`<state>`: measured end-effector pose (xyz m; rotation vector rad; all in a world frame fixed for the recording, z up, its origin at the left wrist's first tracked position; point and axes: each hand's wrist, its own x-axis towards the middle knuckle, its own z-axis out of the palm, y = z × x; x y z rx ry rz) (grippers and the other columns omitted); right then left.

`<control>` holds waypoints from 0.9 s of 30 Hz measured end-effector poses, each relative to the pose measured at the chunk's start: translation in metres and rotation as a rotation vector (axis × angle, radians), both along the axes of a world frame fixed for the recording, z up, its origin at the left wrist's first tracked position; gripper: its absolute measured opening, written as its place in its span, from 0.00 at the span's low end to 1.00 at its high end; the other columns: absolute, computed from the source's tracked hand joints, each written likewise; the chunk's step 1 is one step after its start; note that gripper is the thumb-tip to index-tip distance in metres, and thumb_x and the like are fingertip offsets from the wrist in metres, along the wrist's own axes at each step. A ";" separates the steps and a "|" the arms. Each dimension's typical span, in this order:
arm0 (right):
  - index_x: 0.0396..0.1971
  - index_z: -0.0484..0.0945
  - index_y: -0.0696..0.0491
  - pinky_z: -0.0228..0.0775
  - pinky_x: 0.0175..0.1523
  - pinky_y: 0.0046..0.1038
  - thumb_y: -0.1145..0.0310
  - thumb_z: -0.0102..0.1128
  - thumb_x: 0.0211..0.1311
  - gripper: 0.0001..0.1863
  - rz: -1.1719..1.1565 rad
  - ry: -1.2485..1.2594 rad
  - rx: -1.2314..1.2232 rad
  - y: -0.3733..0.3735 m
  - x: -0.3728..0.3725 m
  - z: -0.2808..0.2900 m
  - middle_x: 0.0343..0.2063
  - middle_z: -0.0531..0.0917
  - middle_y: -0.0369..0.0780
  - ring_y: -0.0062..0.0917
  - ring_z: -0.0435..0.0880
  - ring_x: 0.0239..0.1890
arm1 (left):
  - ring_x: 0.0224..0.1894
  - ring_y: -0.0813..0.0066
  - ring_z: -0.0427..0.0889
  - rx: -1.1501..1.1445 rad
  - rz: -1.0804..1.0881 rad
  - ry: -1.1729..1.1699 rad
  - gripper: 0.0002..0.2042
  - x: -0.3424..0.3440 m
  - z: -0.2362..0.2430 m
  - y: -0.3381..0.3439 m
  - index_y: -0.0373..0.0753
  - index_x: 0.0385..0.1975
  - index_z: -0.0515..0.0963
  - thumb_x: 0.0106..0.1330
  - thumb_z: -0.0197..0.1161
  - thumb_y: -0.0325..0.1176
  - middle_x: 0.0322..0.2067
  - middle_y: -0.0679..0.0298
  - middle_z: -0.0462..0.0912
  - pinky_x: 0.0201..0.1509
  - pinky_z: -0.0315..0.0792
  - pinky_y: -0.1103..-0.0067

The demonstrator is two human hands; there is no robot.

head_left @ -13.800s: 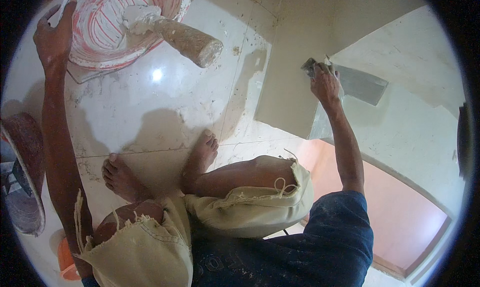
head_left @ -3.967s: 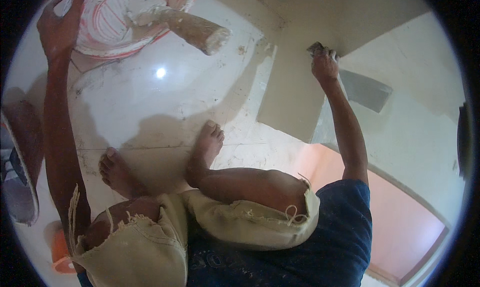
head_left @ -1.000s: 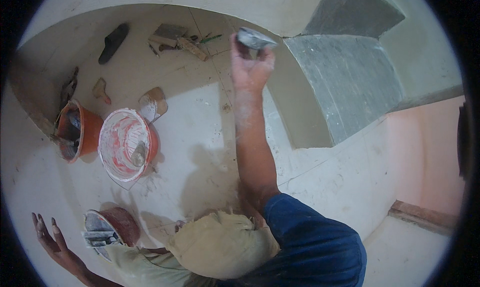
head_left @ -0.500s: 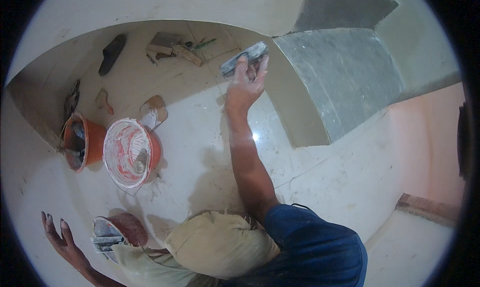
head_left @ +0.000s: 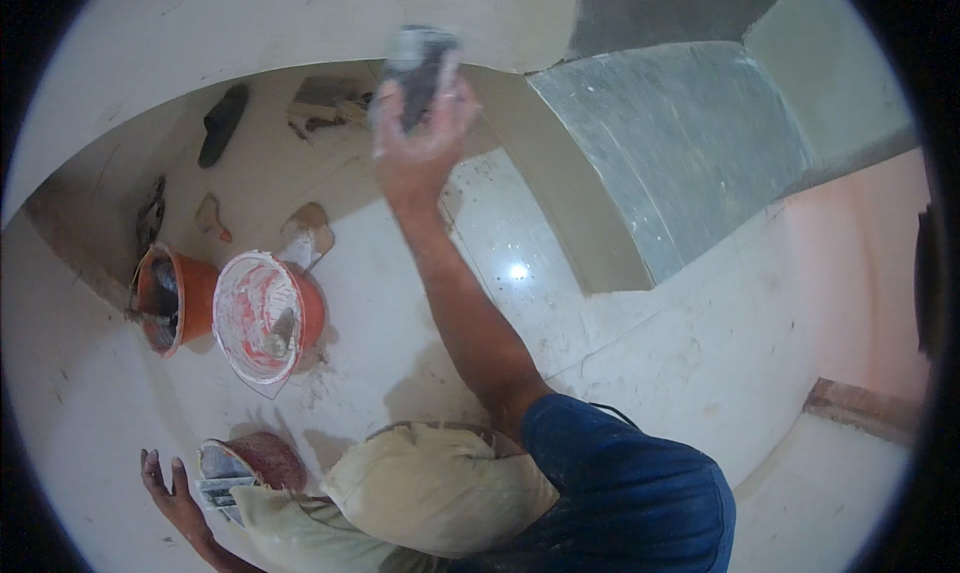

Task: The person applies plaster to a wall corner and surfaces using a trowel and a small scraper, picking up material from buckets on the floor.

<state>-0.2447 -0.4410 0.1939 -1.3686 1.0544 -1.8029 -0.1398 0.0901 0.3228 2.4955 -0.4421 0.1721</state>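
Left hand (head_left: 180,503) with fingers parted, orange bucket (head_left: 200,298), reddish-brown tub (head_left: 275,458) near that hand, white-smeared red bucket (head_left: 313,308), right hand (head_left: 425,153) gripping a blurred grey hand block (head_left: 416,78), block lying between thumb and fingers and jutting past their tips, grey panel (head_left: 680,153) farther right.

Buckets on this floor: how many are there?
3: an orange bucket at left, a white-smeared red bucket just right of it, and a dark red bucket below, near the left hand. Others may be hidden.
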 end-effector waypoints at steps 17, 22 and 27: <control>0.67 0.59 0.62 0.71 0.53 0.33 0.65 0.60 0.65 0.34 0.079 -0.048 -0.105 0.011 -0.005 0.014 0.50 0.69 0.50 0.34 0.73 0.50 | 0.68 0.60 0.62 0.032 -0.100 0.075 0.22 -0.010 -0.009 -0.052 0.35 0.60 0.67 0.67 0.60 0.29 0.67 0.54 0.63 0.66 0.64 0.62; 0.68 0.57 0.62 0.72 0.51 0.32 0.64 0.60 0.65 0.36 0.057 -0.197 0.117 -0.029 -0.033 -0.014 0.52 0.68 0.49 0.32 0.72 0.50 | 0.68 0.59 0.62 0.113 -0.059 0.093 0.22 -0.027 0.006 -0.024 0.36 0.60 0.67 0.66 0.59 0.26 0.66 0.54 0.63 0.64 0.66 0.63; 0.68 0.59 0.61 0.69 0.54 0.33 0.61 0.61 0.65 0.36 -0.045 0.045 0.131 -0.035 -0.024 -0.007 0.51 0.68 0.49 0.32 0.72 0.50 | 0.67 0.58 0.65 0.034 -0.058 0.206 0.20 -0.018 -0.001 -0.027 0.35 0.58 0.69 0.65 0.60 0.26 0.65 0.53 0.65 0.64 0.67 0.63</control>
